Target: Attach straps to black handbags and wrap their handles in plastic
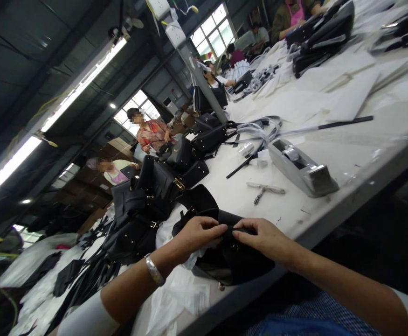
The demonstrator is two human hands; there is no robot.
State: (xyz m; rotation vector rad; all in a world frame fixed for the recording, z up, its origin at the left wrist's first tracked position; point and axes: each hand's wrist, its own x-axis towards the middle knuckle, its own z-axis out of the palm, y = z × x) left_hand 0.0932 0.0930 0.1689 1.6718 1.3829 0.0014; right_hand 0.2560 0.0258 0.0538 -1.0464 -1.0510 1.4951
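Observation:
A black handbag (238,261) with small gold fittings lies at the table's near edge, its inside partly showing dark grey. Both of my hands work at its upper edge. My left hand (198,235), with a silver bangle on the wrist, pinches that edge between thumb and fingers. Close by on the right, my right hand (263,238) pinches the same edge, its thumb and forefinger pressed together. The fingertips hide the exact bit of edge they grip. White wrapping paper (193,256) sits beside the bag, under my left hand.
A grey tape dispenser (301,168) stands on the white table (238,198) at right. Near it lie a T-shaped tool (265,189) and coiled straps (266,128). Several finished black bags (162,182) crowd the left. Clear plastic bags (179,298) lie in front. Co-workers (156,135) are beyond.

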